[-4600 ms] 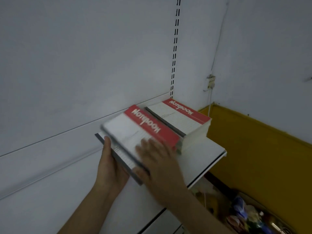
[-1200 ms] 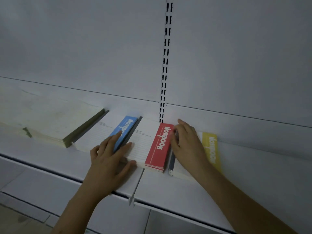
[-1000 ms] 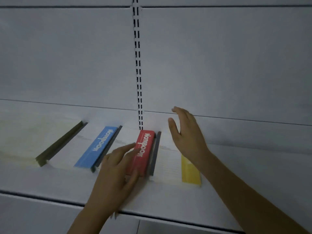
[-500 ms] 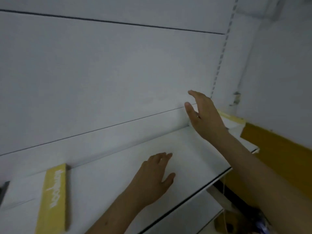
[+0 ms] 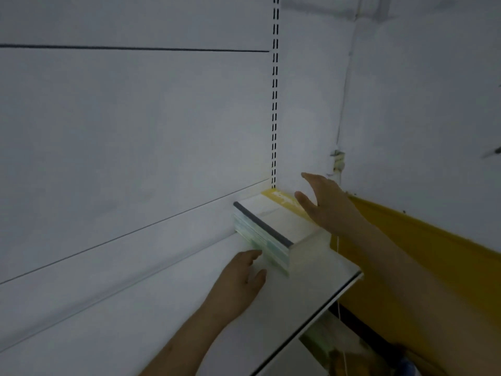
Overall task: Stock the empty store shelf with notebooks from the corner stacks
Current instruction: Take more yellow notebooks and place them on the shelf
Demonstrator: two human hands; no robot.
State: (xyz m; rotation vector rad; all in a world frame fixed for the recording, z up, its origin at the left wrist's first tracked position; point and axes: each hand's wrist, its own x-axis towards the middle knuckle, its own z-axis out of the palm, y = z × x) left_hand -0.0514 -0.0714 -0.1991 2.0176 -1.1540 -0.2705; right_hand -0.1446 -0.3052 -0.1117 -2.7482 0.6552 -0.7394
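A stack of notebooks [image 5: 273, 226] lies in the right corner of the white shelf [image 5: 173, 316], against the back panel. Its top cover is white with a dark spine on the left and a yellow band on the right. My right hand [image 5: 325, 204] hovers over the stack's right side, fingers spread and straight, holding nothing. My left hand [image 5: 241, 278] lies low on the shelf, its fingertips at the stack's left side, holding nothing.
A slotted upright [image 5: 275, 99] runs up the back panel behind the stack. A yellow wall band [image 5: 423, 256] lies right of the shelf end. The shelf's front edge [image 5: 320, 308] drops off to blurred goods below.
My view has swung right from the laid-out blue, red and yellow notebooks to the corner stack. Both hands left those notebooks and now reach the stack.
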